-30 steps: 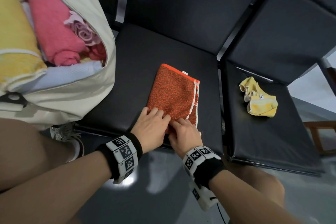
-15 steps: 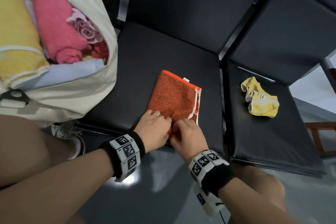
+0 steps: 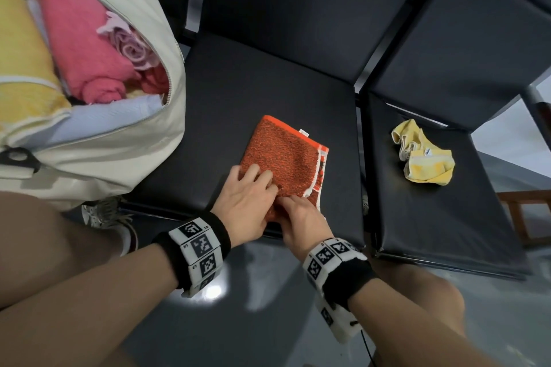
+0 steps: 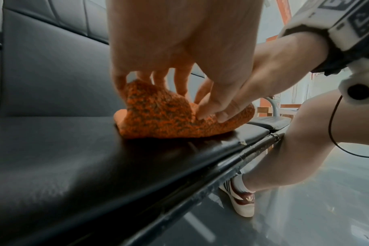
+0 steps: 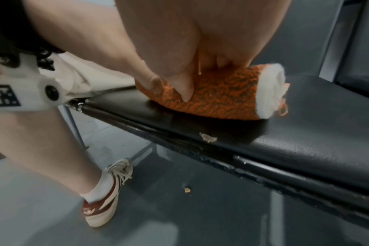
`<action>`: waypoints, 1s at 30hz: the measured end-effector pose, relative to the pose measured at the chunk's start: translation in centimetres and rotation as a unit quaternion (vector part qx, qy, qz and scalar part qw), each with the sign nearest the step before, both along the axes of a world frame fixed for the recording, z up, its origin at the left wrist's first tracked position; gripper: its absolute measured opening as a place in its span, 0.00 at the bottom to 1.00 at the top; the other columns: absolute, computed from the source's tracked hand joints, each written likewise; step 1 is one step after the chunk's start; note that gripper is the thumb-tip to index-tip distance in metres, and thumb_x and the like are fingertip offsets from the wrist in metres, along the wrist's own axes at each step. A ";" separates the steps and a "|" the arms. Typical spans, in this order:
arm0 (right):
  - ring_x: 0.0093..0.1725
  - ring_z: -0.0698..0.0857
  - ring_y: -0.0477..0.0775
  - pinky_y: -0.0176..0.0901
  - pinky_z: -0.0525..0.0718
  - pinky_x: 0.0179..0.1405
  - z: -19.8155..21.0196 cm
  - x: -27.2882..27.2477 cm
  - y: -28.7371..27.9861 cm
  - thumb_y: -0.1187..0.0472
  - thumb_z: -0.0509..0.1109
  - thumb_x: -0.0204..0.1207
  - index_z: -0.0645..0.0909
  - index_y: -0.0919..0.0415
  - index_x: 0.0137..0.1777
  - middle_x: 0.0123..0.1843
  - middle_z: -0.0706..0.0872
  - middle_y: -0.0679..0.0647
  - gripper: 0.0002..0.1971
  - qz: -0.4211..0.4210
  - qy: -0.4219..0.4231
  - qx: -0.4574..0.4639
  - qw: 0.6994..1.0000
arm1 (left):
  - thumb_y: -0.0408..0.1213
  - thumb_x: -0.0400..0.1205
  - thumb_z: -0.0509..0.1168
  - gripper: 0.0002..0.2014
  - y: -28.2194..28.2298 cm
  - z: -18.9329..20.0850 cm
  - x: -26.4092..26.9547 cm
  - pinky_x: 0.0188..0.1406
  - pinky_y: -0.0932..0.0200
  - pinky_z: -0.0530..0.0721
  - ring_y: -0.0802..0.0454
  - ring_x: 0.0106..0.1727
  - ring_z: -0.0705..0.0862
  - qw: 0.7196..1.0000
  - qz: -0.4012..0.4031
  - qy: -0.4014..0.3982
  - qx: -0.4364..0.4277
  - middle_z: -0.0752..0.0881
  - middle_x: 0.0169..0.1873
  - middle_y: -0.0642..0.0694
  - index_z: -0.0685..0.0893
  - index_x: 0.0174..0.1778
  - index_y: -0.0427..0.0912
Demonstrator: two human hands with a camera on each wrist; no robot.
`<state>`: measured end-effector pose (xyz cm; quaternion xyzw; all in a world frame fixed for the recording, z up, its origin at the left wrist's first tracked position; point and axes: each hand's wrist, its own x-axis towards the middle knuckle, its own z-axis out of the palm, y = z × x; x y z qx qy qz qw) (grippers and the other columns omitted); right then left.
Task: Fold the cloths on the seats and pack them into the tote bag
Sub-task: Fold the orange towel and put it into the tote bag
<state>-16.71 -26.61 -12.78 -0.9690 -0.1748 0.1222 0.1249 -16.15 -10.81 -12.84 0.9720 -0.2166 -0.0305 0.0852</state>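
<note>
Head view: both hands at seat [image 3: 238, 98] front edge. Left hand [image 3: 247, 202], right hand [image 3: 301, 223] pinch orange towel [image 3: 286, 158] near end, likely to roll it small for tote bag [image 3: 119, 152].

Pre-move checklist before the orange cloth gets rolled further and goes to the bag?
1. Left hand grips roll: ok.
2. Right hand grips roll: ok.
3. Orange cloth flat ahead of the roll: ok.
4. Roll wound evenly: cannot tell, hands cover it.
5. Tote bag open: ok; room left: cannot tell.
6. Yellow cloth folded: not ok, crumpled on the next seat.
</note>
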 end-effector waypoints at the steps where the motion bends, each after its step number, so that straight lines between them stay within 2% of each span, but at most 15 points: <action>1: 0.53 0.82 0.59 0.49 0.80 0.54 0.1 0.3 -0.1 0.69 0.67 0.73 0.84 0.61 0.60 0.51 0.84 0.56 0.16 -0.006 0.018 0.004 1.000 | 0.42 0.70 0.70 0.14 -0.1 0.0 0.0 0.59 0.44 0.70 0.43 0.61 0.75 1.000 -0.005 0.000 0.013 0.79 0.54 0.49 0.83 0.51 0.47; 3: 0.53 0.81 0.59 0.51 0.82 0.54 0.0 0.5 -0.2 0.69 0.67 0.73 0.84 0.60 0.60 0.52 0.81 0.55 0.16 -0.008 0.026 0.020 0.999 | 0.41 0.74 0.69 0.14 -0.3 -0.1 0.0 0.62 0.44 0.67 0.44 0.65 0.73 0.999 -0.009 -0.003 0.033 0.79 0.56 0.51 0.83 0.55 0.48; 4: 0.52 0.81 0.59 0.53 0.83 0.53 -0.2 0.4 -0.4 0.69 0.68 0.72 0.85 0.61 0.58 0.52 0.79 0.55 0.15 -0.008 0.017 0.030 0.999 | 0.40 0.74 0.69 0.12 -0.4 -0.2 0.0 0.61 0.45 0.67 0.45 0.64 0.74 0.999 -0.007 -0.005 0.037 0.81 0.54 0.51 0.84 0.54 0.48; 7: 0.52 0.77 0.58 0.55 0.85 0.48 -0.6 -0.1 -0.6 0.65 0.70 0.69 0.87 0.59 0.53 0.52 0.76 0.53 0.13 -0.002 -0.026 0.018 0.999 | 0.42 0.71 0.70 0.05 -0.4 -0.2 0.1 0.55 0.47 0.65 0.47 0.54 0.80 1.000 0.003 -0.017 0.003 0.86 0.41 0.51 0.87 0.41 0.48; 9: 0.51 0.78 0.59 0.57 0.84 0.47 -0.6 -0.2 -0.6 0.61 0.70 0.67 0.86 0.59 0.51 0.50 0.77 0.54 0.12 0.013 -0.053 -0.003 0.998 | 0.43 0.71 0.70 0.05 -0.3 -0.5 0.3 0.55 0.48 0.68 0.46 0.50 0.82 1.000 0.010 -0.010 -0.014 0.87 0.37 0.50 0.87 0.37 0.47; 11: 0.51 0.79 0.60 0.58 0.84 0.50 -0.5 -0.5 -0.7 0.59 0.73 0.65 0.84 0.59 0.55 0.51 0.79 0.54 0.17 0.028 -0.067 -0.015 0.997 | 0.43 0.71 0.70 0.06 -0.3 -0.4 0.5 0.55 0.48 0.70 0.45 0.48 0.84 0.999 0.016 -0.009 -0.026 0.88 0.35 0.48 0.86 0.36 0.45; 13: 0.54 0.81 0.59 0.56 0.84 0.54 -0.3 -0.7 -0.8 0.58 0.76 0.64 0.81 0.57 0.62 0.54 0.81 0.53 0.24 0.020 -0.064 -0.021 0.998 | 0.45 0.76 0.65 0.08 -0.5 -0.4 0.6 0.58 0.47 0.69 0.45 0.53 0.83 0.999 0.025 0.009 -0.020 0.89 0.39 0.48 0.85 0.42 0.45; 15: 0.55 0.81 0.58 0.53 0.83 0.54 -0.1 -0.9 -0.8 0.56 0.75 0.66 0.78 0.54 0.65 0.55 0.82 0.50 0.25 0.007 -0.063 -0.023 0.998 | 0.47 0.79 0.59 0.11 -0.6 -0.5 0.6 0.60 0.47 0.67 0.46 0.56 0.82 0.999 0.039 0.023 -0.019 0.89 0.45 0.48 0.83 0.49 0.47; 19: 0.51 0.82 0.58 0.53 0.84 0.49 0.1 -0.8 -0.5 0.52 0.62 0.70 0.80 0.52 0.63 0.50 0.83 0.51 0.21 0.006 -0.063 -0.030 0.998 | 0.49 0.81 0.56 0.13 -0.8 -0.9 0.7 0.58 0.46 0.66 0.47 0.56 0.83 0.995 0.065 0.057 -0.058 0.89 0.46 0.50 0.77 0.56 0.48; 21: 0.51 0.82 0.59 0.55 0.83 0.50 0.0 -0.6 -0.4 0.54 0.60 0.72 0.82 0.52 0.63 0.49 0.83 0.51 0.20 -0.005 -0.044 -0.017 0.999 | 0.48 0.79 0.55 0.12 -0.7 -1.0 0.5 0.56 0.45 0.68 0.46 0.55 0.82 0.995 0.063 0.042 -0.065 0.87 0.47 0.50 0.76 0.54 0.48; 24: 0.54 0.82 0.60 0.53 0.82 0.53 0.3 0.1 -0.2 0.55 0.60 0.78 0.83 0.50 0.65 0.49 0.83 0.53 0.18 -0.018 0.011 -0.006 1.000 | 0.47 0.71 0.53 0.15 -0.6 -0.9 0.3 0.51 0.44 0.74 0.43 0.52 0.80 0.997 0.033 -0.020 -0.065 0.82 0.46 0.48 0.80 0.46 0.47; 26: 0.54 0.82 0.60 0.52 0.81 0.53 0.8 1.0 -0.1 0.57 0.64 0.80 0.83 0.50 0.65 0.51 0.83 0.55 0.15 -0.026 0.064 0.001 0.998 | 0.45 0.66 0.60 0.14 -0.5 -0.9 0.2 0.48 0.44 0.77 0.42 0.50 0.80 0.998 0.011 -0.043 -0.055 0.81 0.44 0.47 0.81 0.44 0.46; 28: 0.55 0.84 0.59 0.51 0.81 0.56 1.2 1.8 -0.1 0.60 0.67 0.79 0.84 0.52 0.65 0.54 0.86 0.57 0.15 -0.034 0.126 0.022 0.991 | 0.43 0.63 0.70 0.18 -0.5 -0.7 0.2 0.50 0.45 0.75 0.43 0.52 0.79 1.000 -0.007 -0.017 -0.024 0.81 0.47 0.47 0.81 0.49 0.46; 30: 0.55 0.86 0.55 0.44 0.80 0.56 1.6 2.4 -0.2 0.61 0.69 0.78 0.85 0.53 0.64 0.54 0.89 0.54 0.15 -0.051 0.182 0.044 0.981 | 0.41 0.65 0.72 0.22 -0.7 -0.5 0.1 0.54 0.45 0.72 0.44 0.57 0.79 1.000 -0.014 0.014 0.003 0.81 0.51 0.48 0.78 0.55 0.47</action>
